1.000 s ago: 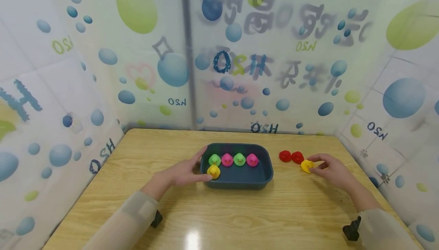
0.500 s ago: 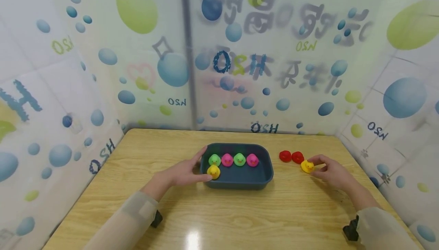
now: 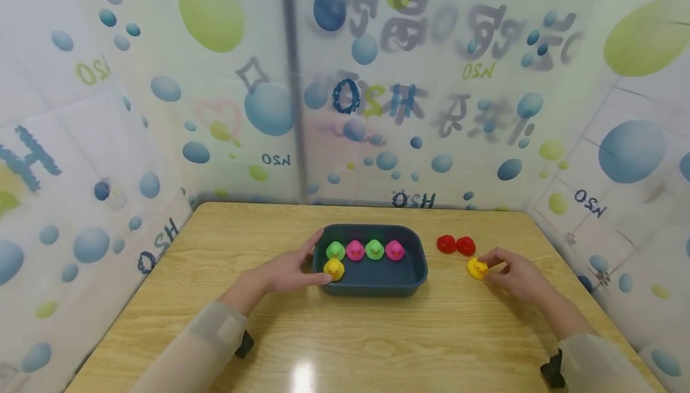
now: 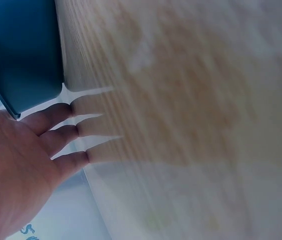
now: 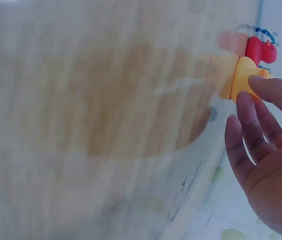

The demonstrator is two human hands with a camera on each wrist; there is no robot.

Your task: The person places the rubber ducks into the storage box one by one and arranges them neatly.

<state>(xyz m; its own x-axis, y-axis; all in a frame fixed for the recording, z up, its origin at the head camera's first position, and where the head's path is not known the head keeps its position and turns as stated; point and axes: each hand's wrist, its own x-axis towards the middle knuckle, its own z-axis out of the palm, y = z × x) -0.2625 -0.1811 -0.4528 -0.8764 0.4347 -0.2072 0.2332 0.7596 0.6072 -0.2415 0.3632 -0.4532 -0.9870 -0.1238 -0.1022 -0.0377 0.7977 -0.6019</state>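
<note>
My right hand [image 3: 520, 276] pinches a small yellow rubber duck [image 3: 477, 268] between thumb and fingertips, right of the tray. In the right wrist view this duck [image 5: 243, 77] sits at table level, a red duck [image 5: 259, 51] behind it. My left hand [image 3: 288, 270] spans the left end of a dark blue tray [image 3: 372, 290], its thumb at the front rim. The left wrist view shows its other fingers fairly straight beside the tray's outer wall [image 4: 23, 55]. Inside the tray, green and pink ducks [image 3: 374, 250] form a back row; another yellow duck [image 3: 333, 269] sits front left.
Two red ducks [image 3: 446, 244] stand side by side on the wooden table [image 3: 345, 339], just behind the pinched duck. Walls printed with bubbles [image 3: 269, 108] rise at the back and both sides. A dark wrist device [image 3: 553, 372] shows at the right sleeve.
My right hand has shifted the yellow duck slightly nearer and to the left, opening a gap from the red ducks. My left hand and the tray stay put; the head view has shifted a little.
</note>
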